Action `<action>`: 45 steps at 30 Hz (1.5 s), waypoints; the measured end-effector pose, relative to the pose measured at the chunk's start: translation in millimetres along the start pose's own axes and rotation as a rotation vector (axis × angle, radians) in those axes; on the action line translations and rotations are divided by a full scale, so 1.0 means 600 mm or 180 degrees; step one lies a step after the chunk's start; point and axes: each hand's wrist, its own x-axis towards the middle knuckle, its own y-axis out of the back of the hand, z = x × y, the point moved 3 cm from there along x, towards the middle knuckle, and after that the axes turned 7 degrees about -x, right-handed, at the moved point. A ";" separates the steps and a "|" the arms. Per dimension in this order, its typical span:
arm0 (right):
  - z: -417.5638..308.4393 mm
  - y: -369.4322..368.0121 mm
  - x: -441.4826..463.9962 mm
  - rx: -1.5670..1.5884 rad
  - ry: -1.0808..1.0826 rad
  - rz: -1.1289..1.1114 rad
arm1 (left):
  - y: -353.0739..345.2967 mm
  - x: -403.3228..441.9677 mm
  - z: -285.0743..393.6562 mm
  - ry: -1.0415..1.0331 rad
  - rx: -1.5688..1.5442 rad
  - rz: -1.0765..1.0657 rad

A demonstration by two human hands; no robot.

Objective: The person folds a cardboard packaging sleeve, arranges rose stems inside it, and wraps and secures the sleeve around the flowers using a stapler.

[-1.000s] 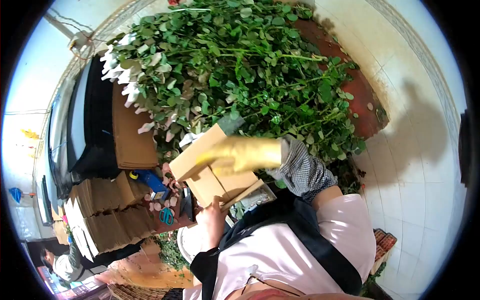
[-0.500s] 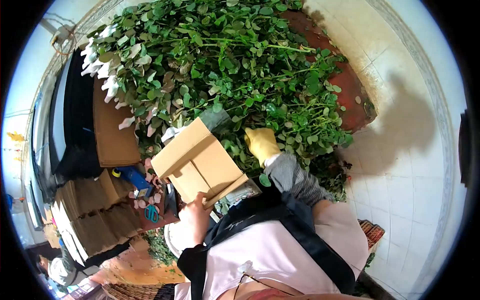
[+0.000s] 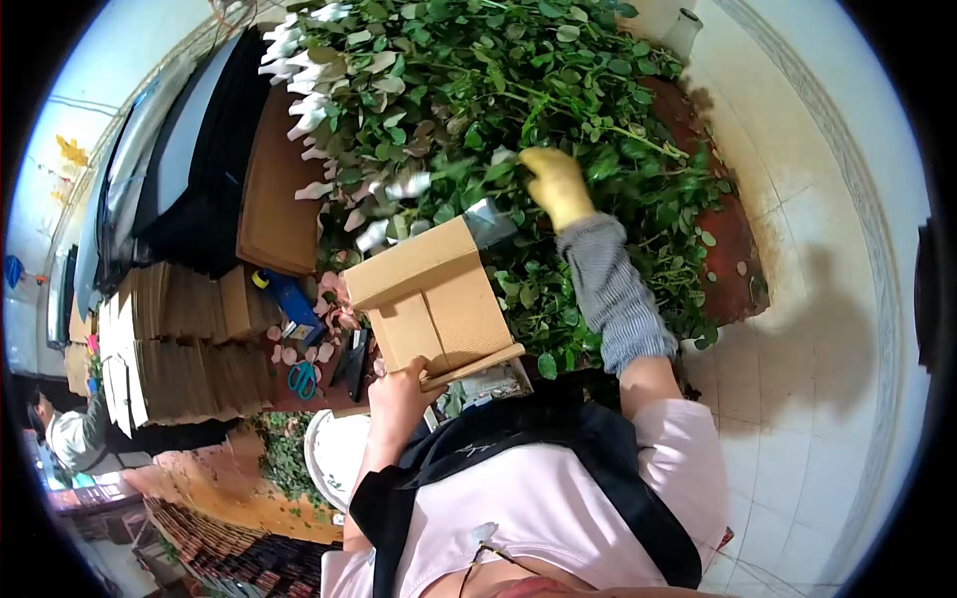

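Note:
My bare left hand [image 3: 401, 397] grips the near left edge of a folded piece of cardboard [image 3: 431, 309], which lies tilted with creases and raised flaps. My right hand [image 3: 558, 187], in a yellow glove with a grey knitted sleeve, is closed at the leafy stems. A stem with a white-covered head, blurred by motion, appears to run from its fingers to the left. Around and beyond the hand spreads a large heap of green rose stems [image 3: 469, 90], their white-sleeved heads pointing left. Clear plastic [image 3: 488, 224] shows at the cardboard's far corner.
Left of the cardboard are teal scissors [image 3: 302, 379], a black stapler [image 3: 351, 365], a blue and yellow tool [image 3: 289, 304], loose petals and stacked brown cardboard [image 3: 189, 344]. A white bucket [image 3: 334, 453] stands below. At far left is another person [image 3: 75, 439]. Tiled wall at right.
My right hand has swept off the cardboard to the stems and reached farther in, and it now appears to have hold of a stem. My left hand has kept its grip on the cardboard.

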 end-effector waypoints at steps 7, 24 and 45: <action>-0.044 0.187 -0.083 -0.1094 -0.0271 -0.0396 | 0.020 0.023 0.008 -0.0448 -0.0057 -0.0194; -0.159 0.018 -0.396 -0.0112 0.0137 -0.1622 | -0.020 0.057 -0.147 0.0620 -0.4283 -0.1834; -0.043 -0.015 0.309 -0.1182 -0.0522 -0.0130 | 0.009 0.044 -0.061 -0.0230 -0.1785 -0.0556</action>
